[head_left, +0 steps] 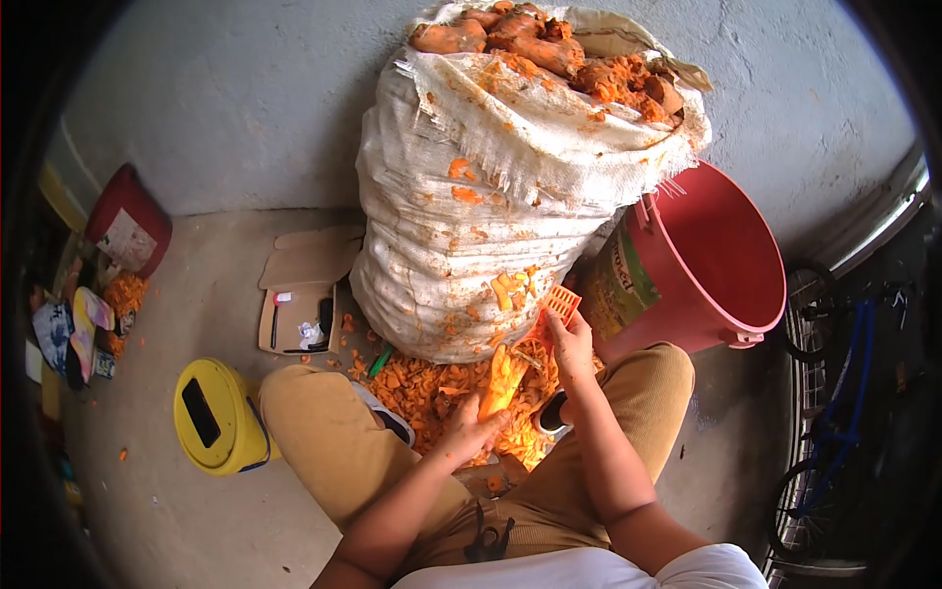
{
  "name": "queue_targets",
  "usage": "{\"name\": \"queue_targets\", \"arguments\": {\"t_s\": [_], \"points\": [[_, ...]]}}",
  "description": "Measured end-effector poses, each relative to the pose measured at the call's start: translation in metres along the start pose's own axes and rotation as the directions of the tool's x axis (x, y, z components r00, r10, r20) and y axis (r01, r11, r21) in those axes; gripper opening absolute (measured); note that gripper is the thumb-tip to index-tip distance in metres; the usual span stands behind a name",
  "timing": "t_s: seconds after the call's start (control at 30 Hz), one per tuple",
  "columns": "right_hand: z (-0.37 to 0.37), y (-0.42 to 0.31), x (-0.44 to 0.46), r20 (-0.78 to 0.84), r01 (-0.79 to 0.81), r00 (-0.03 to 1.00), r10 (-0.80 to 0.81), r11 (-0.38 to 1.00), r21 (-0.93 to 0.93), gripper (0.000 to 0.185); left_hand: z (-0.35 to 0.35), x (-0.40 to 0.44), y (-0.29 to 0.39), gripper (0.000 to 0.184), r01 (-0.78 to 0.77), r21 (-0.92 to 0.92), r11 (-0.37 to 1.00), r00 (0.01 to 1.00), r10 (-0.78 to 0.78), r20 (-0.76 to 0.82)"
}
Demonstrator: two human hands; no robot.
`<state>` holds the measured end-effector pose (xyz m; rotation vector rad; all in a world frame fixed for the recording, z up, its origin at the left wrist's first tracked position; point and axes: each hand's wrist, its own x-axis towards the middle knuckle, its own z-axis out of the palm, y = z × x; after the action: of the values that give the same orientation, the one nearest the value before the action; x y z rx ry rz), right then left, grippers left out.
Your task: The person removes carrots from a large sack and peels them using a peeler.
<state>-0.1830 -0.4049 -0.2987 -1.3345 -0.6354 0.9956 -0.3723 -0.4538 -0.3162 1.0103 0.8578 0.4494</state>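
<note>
My left hand [475, 430] is closed round the lower end of a thick peeled carrot [504, 381], which points up and away from me between my knees. My right hand [572, 346] grips an orange slotted plastic tool [562, 302] just above and right of the carrot; whether it has a blade is hidden. Beneath both hands lies a heap of orange peelings [427, 395] on the floor, between my shoes. Right in front stands a big white woven sack [442, 236], filled to the top with unpeeled carrots [535, 44] and scraps.
A red bucket [721, 245] leans beside the sack on the right. On the left are an opened cardboard box [299, 294] with small items and a yellow lidded bucket [224, 432] with a phone [200, 412] on top. A blue bicycle [846, 412] is at far right.
</note>
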Motion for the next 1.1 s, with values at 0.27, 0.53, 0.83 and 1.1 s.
{"name": "queue_targets", "arguments": {"t_s": [0.27, 0.53, 0.83, 1.1], "points": [[0.005, -0.005, -0.015, 0.372, 0.341, 0.901, -0.226, 0.896, -0.283, 0.021, 0.0, -0.001, 0.009, 0.027, -0.002, -0.018, 1.0, 1.0, 0.002, -0.018], [-0.009, -0.017, 0.001, -0.002, 0.198, 0.98, -0.2, 0.973, -0.118, 0.018, -0.003, -0.001, 0.0, 0.028, 0.013, -0.018, 1.0, 0.999, -0.013, -0.032], [-0.013, 0.012, 0.019, -0.142, 0.178, 0.969, -0.202, 0.97, -0.163, 0.016, -0.004, -0.007, 0.005, 0.027, -0.022, -0.02, 1.0, 0.999, 0.021, -0.045], [-0.002, 0.055, 0.025, 0.199, 0.06, 0.98, 0.029, 0.9, -0.431, 0.028, -0.027, -0.033, 0.003, 0.026, -0.034, -0.194, 0.98, 0.98, -0.006, -0.2]]}}
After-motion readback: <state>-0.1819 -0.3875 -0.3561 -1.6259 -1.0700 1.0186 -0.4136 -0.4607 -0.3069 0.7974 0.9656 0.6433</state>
